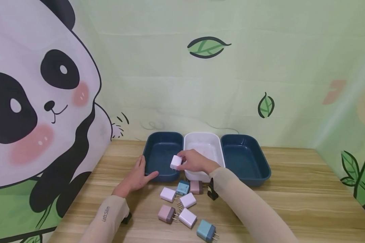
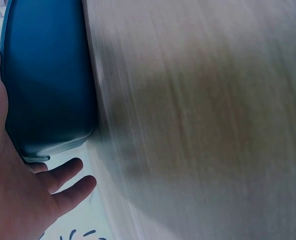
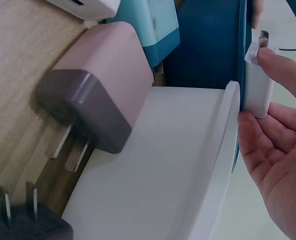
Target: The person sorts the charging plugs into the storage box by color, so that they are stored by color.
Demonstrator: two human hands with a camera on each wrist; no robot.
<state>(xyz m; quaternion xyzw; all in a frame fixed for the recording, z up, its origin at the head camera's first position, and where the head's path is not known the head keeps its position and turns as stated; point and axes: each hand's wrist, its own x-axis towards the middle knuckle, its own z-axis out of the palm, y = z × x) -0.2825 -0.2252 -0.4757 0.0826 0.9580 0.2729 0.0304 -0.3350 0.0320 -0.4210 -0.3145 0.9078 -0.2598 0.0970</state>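
My right hand (image 1: 196,161) pinches a white plug-in charger (image 1: 176,162) between thumb and fingers, above the right side of the left dark blue tray (image 1: 162,135). In the right wrist view the held white charger (image 3: 259,90) shows its metal prongs, with the thumb (image 3: 282,65) near them. My left hand (image 1: 136,178) touches the left front corner of the same tray, thumb along the front and fingers along the left side. In the left wrist view the fingers (image 2: 70,192) are extended beside the blue tray (image 2: 50,75).
A white tray (image 1: 202,135) stands in the middle, another dark blue tray (image 1: 258,175) to its right. In front lie several chargers: white (image 1: 187,217), pink (image 1: 166,213) and teal (image 1: 205,230). A panda-print cloth (image 1: 170,84) hangs behind the wooden table (image 1: 307,195).
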